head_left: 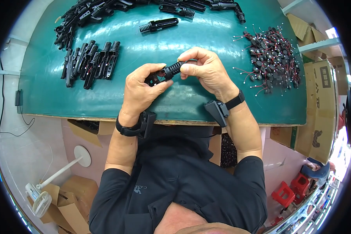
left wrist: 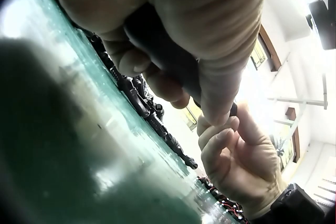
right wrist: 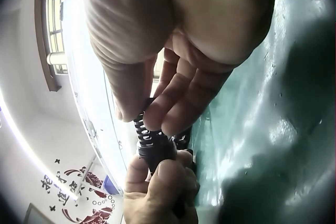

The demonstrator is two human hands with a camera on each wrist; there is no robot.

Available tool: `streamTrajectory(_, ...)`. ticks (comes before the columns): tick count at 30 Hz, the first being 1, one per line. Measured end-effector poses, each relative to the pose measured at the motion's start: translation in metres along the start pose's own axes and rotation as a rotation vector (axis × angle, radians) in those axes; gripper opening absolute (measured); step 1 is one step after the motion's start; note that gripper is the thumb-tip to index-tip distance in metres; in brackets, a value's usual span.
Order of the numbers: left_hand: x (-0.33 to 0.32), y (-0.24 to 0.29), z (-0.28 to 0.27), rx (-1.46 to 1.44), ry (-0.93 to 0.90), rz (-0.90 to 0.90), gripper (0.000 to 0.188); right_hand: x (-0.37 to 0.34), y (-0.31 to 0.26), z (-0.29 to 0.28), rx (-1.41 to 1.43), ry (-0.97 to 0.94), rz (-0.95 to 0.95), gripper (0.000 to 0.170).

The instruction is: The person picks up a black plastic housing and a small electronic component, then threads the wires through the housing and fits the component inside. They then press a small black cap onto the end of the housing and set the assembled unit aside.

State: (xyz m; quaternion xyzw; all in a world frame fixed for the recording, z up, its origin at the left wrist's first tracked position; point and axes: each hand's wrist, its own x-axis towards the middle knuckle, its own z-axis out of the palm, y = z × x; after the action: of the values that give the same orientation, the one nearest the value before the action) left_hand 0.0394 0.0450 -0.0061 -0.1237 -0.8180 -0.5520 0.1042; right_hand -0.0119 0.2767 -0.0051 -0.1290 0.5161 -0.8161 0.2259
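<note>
A black plastic part with a ribbed, slotted end [head_left: 173, 70] is held above the green table [head_left: 144, 99] near its front edge. My left hand [head_left: 141, 86] grips its wider, hollow end, where a bit of red wire shows. With thumb and fingertips, my right hand [head_left: 207, 71] pinches the tip of the ribbed end. In the right wrist view the slotted section [right wrist: 148, 133] stands between the right fingertips and the left hand [right wrist: 160, 192]. The left wrist view shows the dark body [left wrist: 165, 56] inside the left hand; what the right fingertips cover is hidden.
Several similar black parts [head_left: 90, 62] lie in a group at left, with a larger pile [head_left: 85, 15] along the far edge. One part [head_left: 158, 25] lies alone at the back. Small round pieces with red wires [head_left: 271, 58] are heaped at right. Cardboard boxes [head_left: 319, 109] stand beyond the right edge.
</note>
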Motion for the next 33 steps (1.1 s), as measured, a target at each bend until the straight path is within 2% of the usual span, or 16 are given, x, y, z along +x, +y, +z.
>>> streamTrajectory(13,0.000,0.000,-0.001,0.064,-0.003,0.039,0.046,0.003,0.009,0.006,0.004,0.072,-0.084,0.017)
streamTrajectory(14,0.000,0.000,0.000,0.064,-0.002,0.046,0.046,0.003,0.010,0.005,-0.037,0.082,-0.067,0.021)
streamTrajectory(17,0.000,-0.005,0.003,-0.142,0.008,-0.083,0.045,0.002,0.011,0.008,-0.124,0.096,-0.045,0.031)
streamTrajectory(20,0.000,-0.005,0.001,-0.175,-0.014,-0.094,0.043,0.000,0.018,0.020,-0.446,0.013,-0.320,0.063)
streamTrajectory(21,0.000,-0.005,0.000,-0.193,-0.029,-0.105,0.043,-0.001,0.018,0.022,-0.445,0.013,-0.320,0.063)
streamTrajectory(24,-0.001,-0.004,-0.001,-0.225,-0.042,-0.121,0.042,-0.001,0.020,0.025,-0.547,-0.049,-0.337,0.092)
streamTrajectory(28,0.000,-0.002,-0.001,-0.258,-0.060,-0.124,0.041,-0.001,0.021,0.026,-0.569,-0.048,-0.316,0.103)
streamTrajectory(33,0.000,-0.002,-0.002,-0.270,-0.077,-0.131,0.042,-0.003,0.021,0.028,-0.560,-0.047,-0.286,0.105)
